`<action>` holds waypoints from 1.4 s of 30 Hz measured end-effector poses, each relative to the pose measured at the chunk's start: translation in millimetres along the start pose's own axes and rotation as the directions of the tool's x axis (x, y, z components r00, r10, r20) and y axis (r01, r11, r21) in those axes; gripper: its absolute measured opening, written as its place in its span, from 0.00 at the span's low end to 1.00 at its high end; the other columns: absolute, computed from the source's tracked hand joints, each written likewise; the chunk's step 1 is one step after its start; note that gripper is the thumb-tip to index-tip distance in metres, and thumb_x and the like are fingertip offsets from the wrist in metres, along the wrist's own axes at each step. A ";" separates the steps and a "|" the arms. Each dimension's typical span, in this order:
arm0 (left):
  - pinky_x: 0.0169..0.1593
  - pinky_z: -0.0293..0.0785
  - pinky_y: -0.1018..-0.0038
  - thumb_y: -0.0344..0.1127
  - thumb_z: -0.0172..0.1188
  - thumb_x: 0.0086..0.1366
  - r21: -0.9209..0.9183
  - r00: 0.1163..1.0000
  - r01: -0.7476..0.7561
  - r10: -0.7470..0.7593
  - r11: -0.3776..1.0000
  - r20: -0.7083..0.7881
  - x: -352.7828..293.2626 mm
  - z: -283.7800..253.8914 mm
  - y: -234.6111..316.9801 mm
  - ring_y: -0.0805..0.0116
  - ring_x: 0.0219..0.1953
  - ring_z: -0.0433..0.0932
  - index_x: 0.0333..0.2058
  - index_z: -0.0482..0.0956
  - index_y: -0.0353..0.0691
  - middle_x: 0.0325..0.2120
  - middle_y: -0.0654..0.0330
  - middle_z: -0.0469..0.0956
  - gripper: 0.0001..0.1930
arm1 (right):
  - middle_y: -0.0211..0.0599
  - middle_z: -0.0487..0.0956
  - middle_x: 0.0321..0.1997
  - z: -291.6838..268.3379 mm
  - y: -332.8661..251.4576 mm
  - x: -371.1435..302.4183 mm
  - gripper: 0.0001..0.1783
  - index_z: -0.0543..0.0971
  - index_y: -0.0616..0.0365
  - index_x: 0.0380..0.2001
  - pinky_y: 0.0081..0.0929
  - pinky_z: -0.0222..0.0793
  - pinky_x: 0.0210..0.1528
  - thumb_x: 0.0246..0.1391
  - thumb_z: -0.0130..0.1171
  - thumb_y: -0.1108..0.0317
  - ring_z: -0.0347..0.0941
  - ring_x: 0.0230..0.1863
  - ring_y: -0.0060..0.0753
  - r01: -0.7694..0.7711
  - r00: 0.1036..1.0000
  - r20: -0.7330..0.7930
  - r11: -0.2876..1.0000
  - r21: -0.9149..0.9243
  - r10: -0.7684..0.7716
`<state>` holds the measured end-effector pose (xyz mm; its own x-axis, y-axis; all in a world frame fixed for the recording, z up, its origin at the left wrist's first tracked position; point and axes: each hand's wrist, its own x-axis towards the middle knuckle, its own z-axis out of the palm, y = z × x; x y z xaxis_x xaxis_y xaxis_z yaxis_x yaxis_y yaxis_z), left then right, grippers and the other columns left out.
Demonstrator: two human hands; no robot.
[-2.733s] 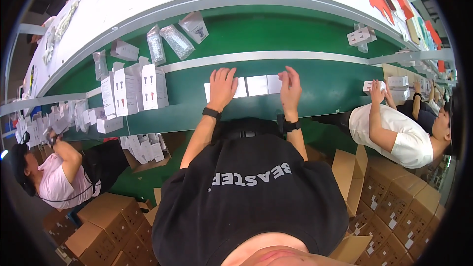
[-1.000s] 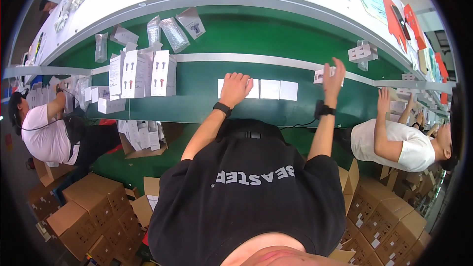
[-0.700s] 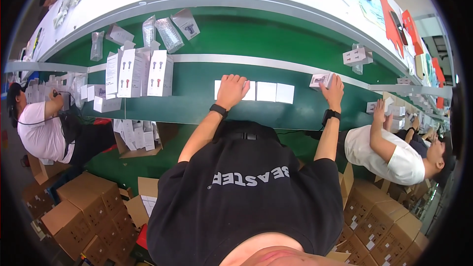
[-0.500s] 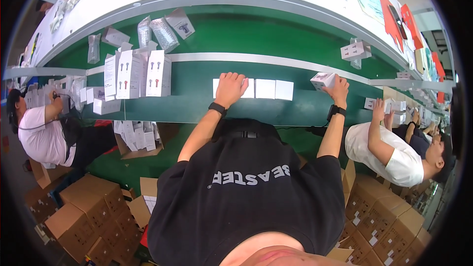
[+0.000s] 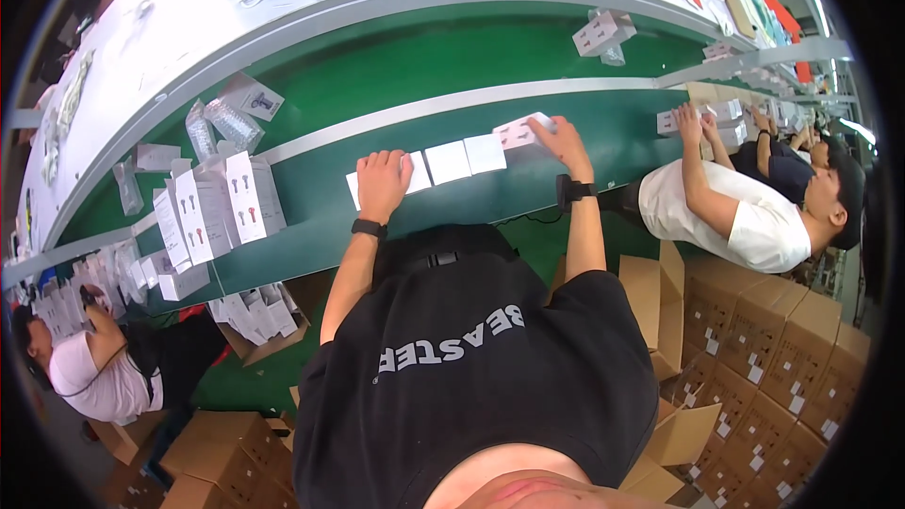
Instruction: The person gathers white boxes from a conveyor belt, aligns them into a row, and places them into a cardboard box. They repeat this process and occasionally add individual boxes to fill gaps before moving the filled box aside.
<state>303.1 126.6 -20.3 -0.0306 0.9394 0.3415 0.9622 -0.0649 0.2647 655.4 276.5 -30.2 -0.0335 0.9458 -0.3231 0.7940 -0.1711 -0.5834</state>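
Head view, with the clock centred in front of the chest and 12 pointing straight across the green bench [image 5: 490,203]: the work in hand looks like lining up small boxes edge to edge, and the step seems to be adding one more at the row's right end.

The plain white boxes [image 5: 448,162] run from about 10 o'clock to 12. The left hand [image 5: 382,182] lies palm down over the near-left end at 10, fingers spread and resting on the tops rather than clenched; it hides how many boxes are under it. A thin dark gap shows just to its right, between two of the boxes.

The right hand [image 5: 565,148] is at 2 o'clock, curled onto the printed box [image 5: 516,134], which sits at 1 o'clock. The fingers appear to be grasping its right end, though the exact thumb contact is too small to tell. Seen from that hand, the box points off toward 10, its body past the fingertips and its near corner against or just beside the last white box; I cannot tell which.

The next move, I judge, calls for levelling the printed box and easing it square to the row while the left hand steadies the other end.
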 end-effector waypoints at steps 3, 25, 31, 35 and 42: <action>0.44 0.66 0.64 0.39 0.58 0.64 -0.001 1.000 -0.002 0.002 1.000 0.000 0.6 2.7 4.5 0.61 0.34 0.76 0.33 0.81 0.44 0.27 0.62 0.78 0.07 | 0.57 0.69 0.63 11.9 -12.9 -17.2 0.44 0.73 0.63 0.58 0.37 0.69 0.59 0.54 0.57 0.33 0.73 0.58 0.53 0.141 0.989 0.047 0.990 0.023 -0.142; 0.44 0.67 0.66 0.40 0.54 0.68 0.000 0.997 0.010 -0.009 1.000 0.078 8.8 15.7 25.1 0.61 0.38 0.77 0.36 0.82 0.43 0.34 0.61 0.81 0.10 | 0.51 0.61 0.67 -19.5 10.1 69.6 0.53 0.56 0.56 0.72 0.33 0.61 0.67 0.48 0.68 0.48 0.63 0.66 0.49 0.486 0.784 0.430 0.874 0.023 -0.447; 0.46 0.67 0.66 0.39 0.53 0.69 -0.020 0.991 0.054 -0.051 0.998 0.123 7.4 14.0 28.1 0.61 0.40 0.77 0.38 0.82 0.43 0.36 0.61 0.82 0.11 | 0.49 0.64 0.64 -21.9 5.0 71.7 0.51 0.59 0.59 0.69 0.35 0.63 0.65 0.45 0.71 0.55 0.64 0.64 0.50 0.447 0.785 0.429 0.888 0.104 -0.446; 0.55 0.67 0.63 0.39 0.57 0.66 -0.321 0.969 0.226 -0.181 0.919 0.166 7.4 2.2 24.3 0.57 0.48 0.76 0.44 0.82 0.42 0.43 0.57 0.81 0.12 | 0.47 0.68 0.59 -17.6 8.9 42.7 0.46 0.65 0.60 0.62 0.37 0.65 0.64 0.37 0.74 0.66 0.64 0.61 0.51 0.701 0.689 0.406 0.695 -0.160 -0.600; 0.68 0.59 0.61 0.43 0.72 0.52 -0.085 0.960 0.031 -0.006 0.996 0.280 -11.4 -42.3 12.9 0.51 0.65 0.64 0.60 0.70 0.43 0.61 0.54 0.69 0.37 | 0.45 0.69 0.56 -7.6 29.5 9.1 0.43 0.68 0.60 0.55 0.40 0.69 0.60 0.30 0.74 0.74 0.65 0.59 0.53 0.698 0.686 0.291 0.716 -0.002 -0.667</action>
<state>304.4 100.8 17.3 0.0410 0.9964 0.0740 0.9343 -0.0644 0.3507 683.1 282.1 -44.7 -0.7295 0.6822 -0.0493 0.5465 0.5380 -0.6418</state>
